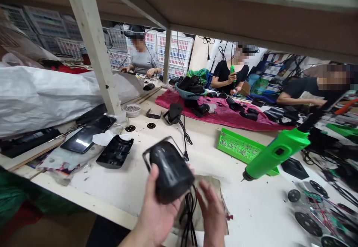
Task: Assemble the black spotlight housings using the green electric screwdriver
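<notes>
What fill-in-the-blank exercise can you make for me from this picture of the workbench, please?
1. The left hand holds a ____ plastic housing.
2. The electric screwdriver has a ____ body.
3. ____ other people are visible beyond the bench.

Missing words: black; green; three.

1 head-worn camera, facing forward and down, close above the left hand (158, 213) and right hand (212, 213)
</notes>
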The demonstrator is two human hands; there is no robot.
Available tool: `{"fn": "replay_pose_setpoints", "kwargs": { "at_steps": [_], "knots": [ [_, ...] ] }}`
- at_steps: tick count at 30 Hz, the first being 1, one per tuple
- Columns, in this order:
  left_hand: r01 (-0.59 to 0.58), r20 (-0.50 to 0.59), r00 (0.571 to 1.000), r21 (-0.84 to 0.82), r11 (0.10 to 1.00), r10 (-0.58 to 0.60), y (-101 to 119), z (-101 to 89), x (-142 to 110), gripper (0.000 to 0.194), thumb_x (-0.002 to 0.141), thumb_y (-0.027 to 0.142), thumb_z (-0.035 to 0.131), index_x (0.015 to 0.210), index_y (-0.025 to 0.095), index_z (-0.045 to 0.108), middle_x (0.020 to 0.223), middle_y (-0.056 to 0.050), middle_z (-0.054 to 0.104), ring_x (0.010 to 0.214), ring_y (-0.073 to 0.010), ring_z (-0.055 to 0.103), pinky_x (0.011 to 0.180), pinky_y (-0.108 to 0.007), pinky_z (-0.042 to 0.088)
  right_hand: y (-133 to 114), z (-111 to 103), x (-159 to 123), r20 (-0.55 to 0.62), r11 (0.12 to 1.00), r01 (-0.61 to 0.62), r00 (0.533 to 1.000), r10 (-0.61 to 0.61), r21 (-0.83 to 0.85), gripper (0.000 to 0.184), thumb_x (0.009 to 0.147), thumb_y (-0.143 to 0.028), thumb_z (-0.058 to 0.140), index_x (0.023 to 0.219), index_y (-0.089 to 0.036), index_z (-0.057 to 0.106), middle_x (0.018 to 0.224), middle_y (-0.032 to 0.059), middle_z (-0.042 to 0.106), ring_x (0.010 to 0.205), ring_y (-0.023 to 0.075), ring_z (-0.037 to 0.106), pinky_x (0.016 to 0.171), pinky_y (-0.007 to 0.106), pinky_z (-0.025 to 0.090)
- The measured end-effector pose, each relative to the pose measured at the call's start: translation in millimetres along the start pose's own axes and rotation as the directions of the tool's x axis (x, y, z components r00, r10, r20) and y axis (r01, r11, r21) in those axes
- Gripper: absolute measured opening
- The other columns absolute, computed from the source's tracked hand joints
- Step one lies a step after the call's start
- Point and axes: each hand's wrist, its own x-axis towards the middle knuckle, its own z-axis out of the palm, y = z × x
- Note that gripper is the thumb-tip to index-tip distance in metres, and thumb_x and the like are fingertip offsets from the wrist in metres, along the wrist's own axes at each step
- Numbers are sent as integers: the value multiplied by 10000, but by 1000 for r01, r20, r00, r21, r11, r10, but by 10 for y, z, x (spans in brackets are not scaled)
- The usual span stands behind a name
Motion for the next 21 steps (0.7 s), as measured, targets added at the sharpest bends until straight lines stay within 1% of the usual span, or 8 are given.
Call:
{"fn": "replay_pose_setpoints", "kwargs": {
  "at_steps": [3, 5, 7, 9, 12, 15, 17, 21],
  "knots": [
    [-85, 128, 988, -21, 996, 87, 300, 102, -11, 589, 767, 543, 634, 1139, 86, 654, 1157, -186, 690, 1101, -287, 640, 987, -373, 484, -53, 63, -20, 146, 995, 82, 987, -74, -48, 418, 908, -418, 498, 1290, -248, 506, 1014, 66, 701, 995, 231, 670, 968, 384, 490],
    [-100, 157, 983, 55, 993, 91, 385, 96, -26, 610, 700, 563, 695, 1124, 125, 670, 1153, -161, 698, 1091, -295, 644, 986, -377, 483, -122, -35, 96, 307, 957, 279, 921, -241, -83, 199, 894, -352, 539, 1039, -246, 623, 785, 5, 702, 853, 201, 693, 1055, 416, 406],
    [-95, 100, 992, 162, 982, 79, 370, 17, -28, 644, 648, 601, 723, 1120, 165, 673, 1132, -134, 711, 1082, -318, 643, 990, -411, 476, -164, -289, 268, 464, 890, 427, 828, -315, -158, 78, 863, -294, 584, 879, -233, 630, 624, -33, 638, 655, 168, 663, 1056, 460, 386],
    [-80, 11, 997, 289, 954, 80, 301, -103, -5, 650, 639, 568, 752, 1157, 191, 647, 1134, -121, 709, 1105, -341, 622, 990, -455, 464, -160, -665, 413, 519, 887, 386, 828, -213, -251, 150, 810, -396, 655, 806, -252, 613, 578, -51, 609, 554, 169, 622, 990, 510, 423],
    [-65, -52, 994, 451, 890, 99, 193, -256, 63, 633, 625, 425, 813, 1185, 206, 614, 1120, -118, 705, 1107, -351, 609, 941, -471, 485, -92, -1239, 499, 411, 909, 212, 910, -50, -359, 352, 839, -549, 551, 1054, -279, 620, 605, -35, 627, 571, 212, 643, 914, 519, 462],
    [-44, -64, 994, 514, 856, 90, 132, -305, 122, 573, 602, 370, 824, 1119, 204, 642, 1039, -103, 723, 1031, -327, 640, 892, -443, 503, -39, -1466, 595, 76, 886, -106, 985, 157, -451, 346, 870, -462, 530, 1154, -280, 607, 880, 46, 706, 839, 268, 677, 846, 443, 496],
    [-21, -68, 996, 524, 852, 66, 112, -299, 133, 530, 600, 349, 814, 1087, 209, 657, 1003, -89, 729, 990, -309, 652, 879, -430, 503, -41, -1333, 798, -79, 912, -272, 962, 260, -308, 484, 854, -508, 542, 1267, -257, 532, 1115, 100, 662, 1029, 304, 629, 881, 454, 480],
    [34, -82, 997, 485, 874, 7, 114, -333, 105, 510, 595, 335, 808, 1074, 217, 678, 946, -62, 743, 928, -280, 669, 868, -411, 505, -73, -725, 1489, -29, 960, -268, 962, 271, 85, 819, 740, -540, 689, 1416, -284, 303, 1331, 133, 513, 1201, 295, 519, 1000, 510, 403]
  ]
}}
